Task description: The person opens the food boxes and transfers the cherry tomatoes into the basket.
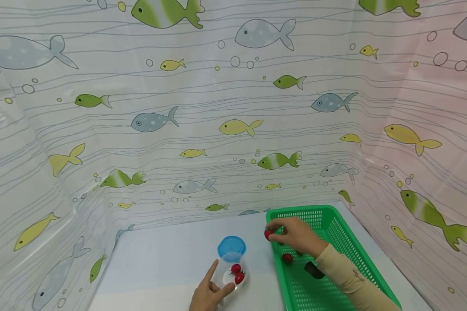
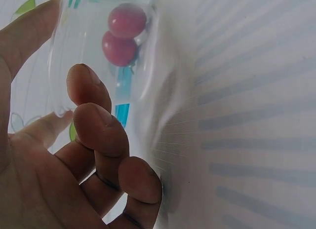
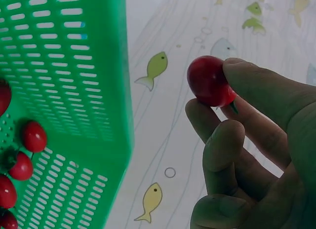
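Note:
My right hand (image 1: 295, 235) pinches a cherry tomato (image 3: 210, 81) between thumb and fingertips, over the left rim of the green basket (image 1: 279, 270). In the right wrist view the tomato's green stem points down. On the table to the left is a small clear plastic container (image 1: 222, 272) with two cherry tomatoes (image 1: 238, 273) inside. My left hand (image 1: 209, 291) holds this container, thumb at the near side and index finger along the left; its other fingers (image 2: 101, 128) are curled beside the wall. A round blue lid (image 1: 231, 245) lies just behind the container.
Several more cherry tomatoes (image 3: 33, 136) lie in the slotted basket, partly hidden by my right arm in the head view. A small dark block (image 1: 314, 270) shows by the right sleeve. Fish-patterned sheeting (image 1: 202, 168) rises behind the white table (image 1: 159, 263) and on both sides.

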{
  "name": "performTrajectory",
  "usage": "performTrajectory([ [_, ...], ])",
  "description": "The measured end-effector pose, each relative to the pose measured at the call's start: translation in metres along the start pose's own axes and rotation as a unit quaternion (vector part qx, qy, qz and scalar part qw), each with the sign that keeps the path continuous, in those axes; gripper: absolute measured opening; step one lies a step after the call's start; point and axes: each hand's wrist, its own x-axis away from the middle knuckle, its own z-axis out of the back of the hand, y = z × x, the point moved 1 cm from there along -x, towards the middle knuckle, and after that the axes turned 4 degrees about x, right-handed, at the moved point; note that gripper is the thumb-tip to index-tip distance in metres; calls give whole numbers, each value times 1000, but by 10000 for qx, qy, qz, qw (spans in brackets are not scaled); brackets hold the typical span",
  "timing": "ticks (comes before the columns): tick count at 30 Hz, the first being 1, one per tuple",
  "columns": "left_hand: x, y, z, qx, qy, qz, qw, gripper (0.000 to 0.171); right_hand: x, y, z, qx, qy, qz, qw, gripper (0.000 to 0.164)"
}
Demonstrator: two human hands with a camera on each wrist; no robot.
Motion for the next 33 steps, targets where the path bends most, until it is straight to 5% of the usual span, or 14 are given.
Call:
performTrajectory([
  [33,2,-4,0,-29,10,23,10000,107,18,57,6,133,-76,-485,9987,21],
])
